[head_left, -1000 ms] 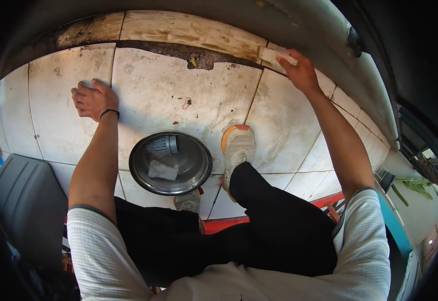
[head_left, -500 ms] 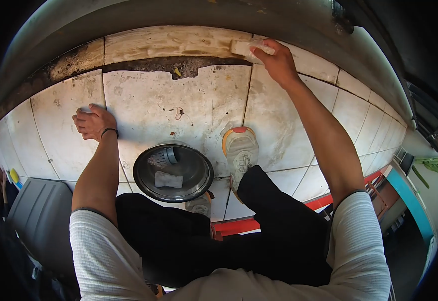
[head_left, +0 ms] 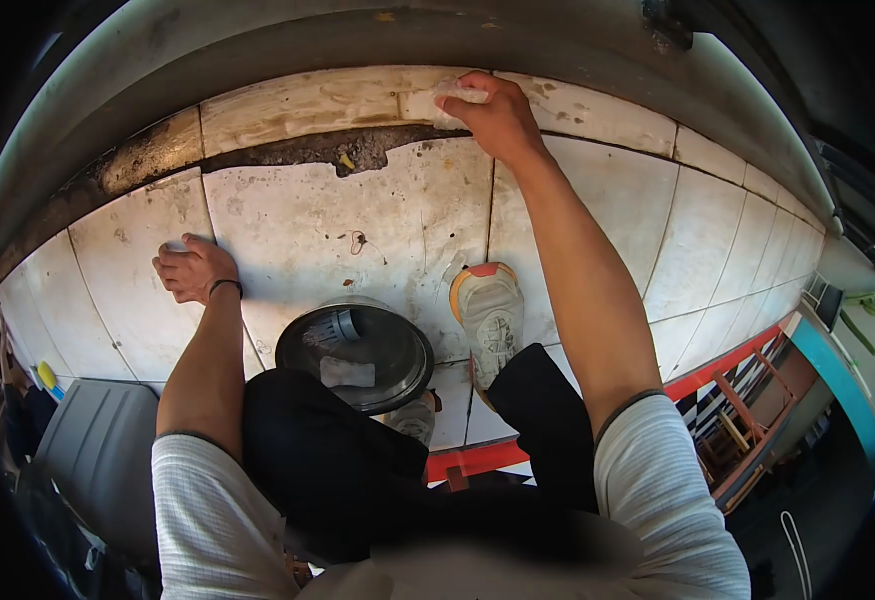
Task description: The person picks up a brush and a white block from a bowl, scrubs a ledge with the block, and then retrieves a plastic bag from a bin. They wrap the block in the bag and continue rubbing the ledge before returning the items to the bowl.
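My right hand (head_left: 494, 113) pinches a whitish, crinkled pad (head_left: 457, 97), pressed against the dirty white tile strip (head_left: 307, 97) at the foot of the wall. My left hand (head_left: 195, 270), with a dark band at its wrist, leans on the floor tiles with its fingers curled in. Its palm side is hidden, and I see nothing held there. Between my arms a dark-rimmed basin (head_left: 397, 365) stands on the floor. In it are a grey-blue brush (head_left: 335, 327) and a white, sponge-like block (head_left: 347, 373).
A broken, dirt-filled gap (head_left: 297, 152) runs between floor and wall strip. My shoe (head_left: 488, 310) stands right of the basin. A grey box (head_left: 97, 430) is at the left. A red-edged step (head_left: 477, 458) lies behind, with wooden furniture (head_left: 747, 415) at the right.
My right hand has slid left along the wall strip with the pad. My left hand stays on the same tile. The view has shifted slightly, and my knee now covers more of the basin's edge.
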A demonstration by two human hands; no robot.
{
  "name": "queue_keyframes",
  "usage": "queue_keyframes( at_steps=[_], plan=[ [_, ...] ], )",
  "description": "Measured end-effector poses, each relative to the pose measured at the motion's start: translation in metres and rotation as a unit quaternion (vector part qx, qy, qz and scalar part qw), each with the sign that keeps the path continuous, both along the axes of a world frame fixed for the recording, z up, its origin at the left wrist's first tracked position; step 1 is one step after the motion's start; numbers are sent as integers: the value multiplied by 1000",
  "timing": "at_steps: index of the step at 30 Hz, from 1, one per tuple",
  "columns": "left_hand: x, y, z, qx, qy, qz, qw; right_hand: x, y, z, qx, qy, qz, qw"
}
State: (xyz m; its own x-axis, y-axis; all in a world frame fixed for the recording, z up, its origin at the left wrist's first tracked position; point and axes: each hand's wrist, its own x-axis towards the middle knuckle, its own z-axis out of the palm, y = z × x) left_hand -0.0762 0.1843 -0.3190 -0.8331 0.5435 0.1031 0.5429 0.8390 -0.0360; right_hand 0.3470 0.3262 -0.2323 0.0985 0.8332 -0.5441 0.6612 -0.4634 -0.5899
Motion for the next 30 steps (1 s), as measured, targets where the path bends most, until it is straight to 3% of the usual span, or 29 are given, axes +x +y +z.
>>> queue_keyframes(
  at_steps=[2, 3, 5, 8, 11, 12, 15, 18, 22, 25, 26, 30],
  plan=[
    [0, 2, -1, 5, -2, -2, 1000, -2, 3, 21, -64, -10, -8, 998],
    [0, 0, 0, 5, -2, 0, 1000, 24, -7, -7, 87, -40, 5, 995],
    [0, -3, 1, 9, -3, 5, 1000, 71, -9, -22, 51, 49, -54, 996],
    [2, 4, 0, 7, -9, 5, 1000, 28, -6, 7, 39, -35, -58, 997],
    [1, 2, 1, 2, -5, 8, 1000, -31, -6, 21, 22, -34, -40, 998],
    [0, 1, 0, 0, -2, 6, 1000, -23, -9, 1, 82, -52, -17, 995],
    [2, 2, 1, -3, -3, 5, 1000, 28, -19, 2, 35, -1, -145, 989],
    [1, 2, -1, 6, -4, 7, 1000, 42, -24, -9, 58, -4, -245, 968],
    [2, 2, 1, -2, -5, 4, 1000, -38, -20, 1, 51, -39, -189, 980],
    [-3, 1, -1, -6, -3, 0, 1000, -10, -21, 11, 42, -2, -281, 959],
    [-1, 1, -1, -1, -5, 1, 1000, 2, -28, 1, 120, -21, -322, 939],
    [3, 1, 3, 1, -8, 0, 1000, -56, -47, -15, 231, -97, -288, 924]
  ],
)
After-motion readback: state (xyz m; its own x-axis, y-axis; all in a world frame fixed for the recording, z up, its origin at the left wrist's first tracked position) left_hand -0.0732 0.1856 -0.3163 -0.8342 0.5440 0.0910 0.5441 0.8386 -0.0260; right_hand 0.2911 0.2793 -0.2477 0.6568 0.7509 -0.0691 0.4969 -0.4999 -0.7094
